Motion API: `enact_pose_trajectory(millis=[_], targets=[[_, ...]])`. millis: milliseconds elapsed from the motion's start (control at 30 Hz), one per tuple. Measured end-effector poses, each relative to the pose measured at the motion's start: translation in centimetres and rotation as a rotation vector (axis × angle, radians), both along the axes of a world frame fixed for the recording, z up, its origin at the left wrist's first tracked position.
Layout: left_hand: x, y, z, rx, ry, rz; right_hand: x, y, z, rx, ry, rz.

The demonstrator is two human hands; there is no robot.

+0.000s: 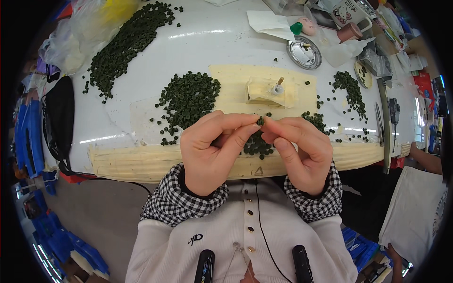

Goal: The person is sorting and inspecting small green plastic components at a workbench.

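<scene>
A small dark green cap-like piece (260, 121) sits between my fingertips, over the near edge of the table. My left hand (207, 146) pinches it between thumb and forefinger. From the other side, the fingertips of my right hand (304, 151) close on the same piece, partly hiding it. Just below my fingers lies a small pile of similar green pieces (258, 147). A larger heap of them (191, 99) is beyond my left hand, and a few more (314, 120) lie behind my right. Past my fingers stands a block wrapped in yellowish tape (259, 94), with a white tip and brown stick on it.
A long heap of green pieces (125, 52) covers the far left, beside plastic bags (80, 35). At right are scattered pieces (350, 92), a round metal dish (304, 53), a white squeeze bottle (347, 51) and tweezers (379, 122). Yellowish tape (137, 162) lines the near edge.
</scene>
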State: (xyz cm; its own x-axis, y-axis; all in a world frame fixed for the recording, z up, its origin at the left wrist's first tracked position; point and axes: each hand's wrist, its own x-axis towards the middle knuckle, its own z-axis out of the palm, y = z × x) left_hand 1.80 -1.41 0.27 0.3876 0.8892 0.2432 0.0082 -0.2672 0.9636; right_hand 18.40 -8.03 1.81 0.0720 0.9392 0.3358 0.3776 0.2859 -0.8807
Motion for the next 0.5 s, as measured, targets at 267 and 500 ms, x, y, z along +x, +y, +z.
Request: enact_pose_trajectory(millis=[267,500], targets=[[0.0,0.1,-0.3,-0.071,-0.051,0.004,2.2,2.3,2.1,0.136,-0.327,-0.289],[0.1,0.0,-0.3,-0.135,-0.062,0.038,3.2,5.5,0.9,0.171,-0.539,-0.227]])
